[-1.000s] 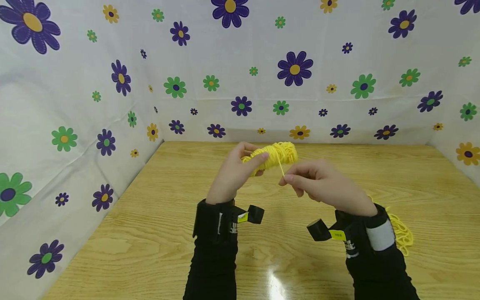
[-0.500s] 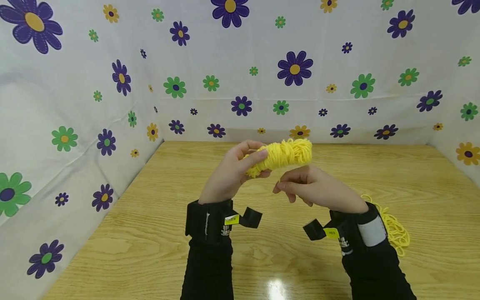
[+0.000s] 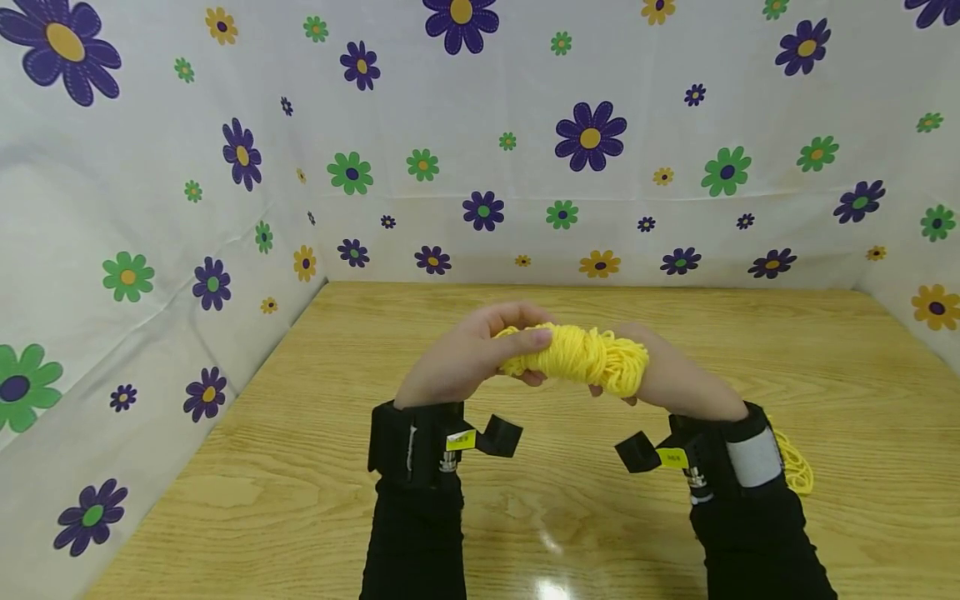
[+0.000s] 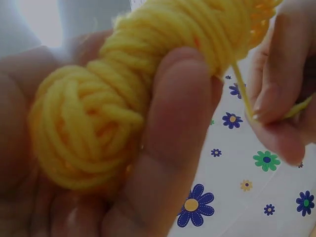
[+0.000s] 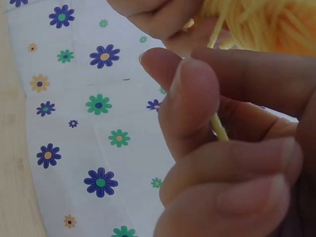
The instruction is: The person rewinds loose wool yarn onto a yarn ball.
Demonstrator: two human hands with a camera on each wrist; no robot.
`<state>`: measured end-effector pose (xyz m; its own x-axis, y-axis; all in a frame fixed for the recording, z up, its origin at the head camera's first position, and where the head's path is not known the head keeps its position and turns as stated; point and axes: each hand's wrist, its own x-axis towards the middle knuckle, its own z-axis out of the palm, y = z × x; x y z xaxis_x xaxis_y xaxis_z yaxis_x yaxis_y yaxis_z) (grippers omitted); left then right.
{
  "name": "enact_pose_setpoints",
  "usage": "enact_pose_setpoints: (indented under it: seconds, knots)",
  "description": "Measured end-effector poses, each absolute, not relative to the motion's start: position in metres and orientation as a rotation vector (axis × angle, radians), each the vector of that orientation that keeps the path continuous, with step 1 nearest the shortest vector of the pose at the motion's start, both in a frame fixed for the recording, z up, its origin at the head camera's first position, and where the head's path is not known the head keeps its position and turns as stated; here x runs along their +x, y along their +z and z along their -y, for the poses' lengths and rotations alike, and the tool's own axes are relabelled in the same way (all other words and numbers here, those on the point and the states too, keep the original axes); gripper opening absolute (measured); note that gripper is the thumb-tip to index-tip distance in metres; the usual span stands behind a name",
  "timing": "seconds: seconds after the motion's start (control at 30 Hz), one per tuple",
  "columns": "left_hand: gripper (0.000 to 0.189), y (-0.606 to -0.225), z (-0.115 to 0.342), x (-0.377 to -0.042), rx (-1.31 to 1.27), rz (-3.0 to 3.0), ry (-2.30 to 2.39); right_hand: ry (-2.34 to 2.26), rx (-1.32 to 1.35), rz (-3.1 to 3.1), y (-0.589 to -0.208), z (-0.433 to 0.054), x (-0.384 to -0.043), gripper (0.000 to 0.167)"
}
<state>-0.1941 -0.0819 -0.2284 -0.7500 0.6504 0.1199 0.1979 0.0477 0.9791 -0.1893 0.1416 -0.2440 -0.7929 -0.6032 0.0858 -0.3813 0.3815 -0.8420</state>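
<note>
A bundle of yellow yarn [image 3: 581, 357], thickly wound, is held up over the table. My left hand [image 3: 468, 354] grips its left end, with the thumb pressed across the windings; one rounded yarn end fills the left wrist view. Behind the bundle's right end is my right hand [image 3: 678, 379], its fingertips mostly hidden in the head view. A thin yarn strand [image 4: 241, 89] runs from the windings down to the right hand, which pinches it between thumb and finger. The right wrist view shows the strand [image 5: 219, 128] trailing on beneath the thumb [image 5: 195, 91].
Loose yellow yarn [image 3: 797, 467] lies on the wooden table [image 3: 300, 467] at the right, partly covered by the right wrist. A white cloth [image 3: 420, 108] with printed flowers stands behind the table and along its sides. Both wrists wear black camera straps.
The yarn bundle has swung right and come lower and nearer, its right end now in front of the right hand. The right hand has circled from below the bundle to behind it.
</note>
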Motion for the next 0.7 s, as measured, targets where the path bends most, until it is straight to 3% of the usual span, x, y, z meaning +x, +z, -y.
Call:
enact_pose_setpoints:
  seconds: [0.23, 0.7]
  knots:
    - [0.021, -0.23, 0.0826, -0.1935, 0.913, -2.046, 1.626, -1.387, -1.027, -2.359, -0.2467, -0.1465, -0.1938, 0.01]
    - [0.023, -0.2326, 0.0805, -0.1947, 0.919, -2.132, 1.476, -1.508, -0.787, -2.271, -0.2429, -0.1488, -0.1905, 0.028]
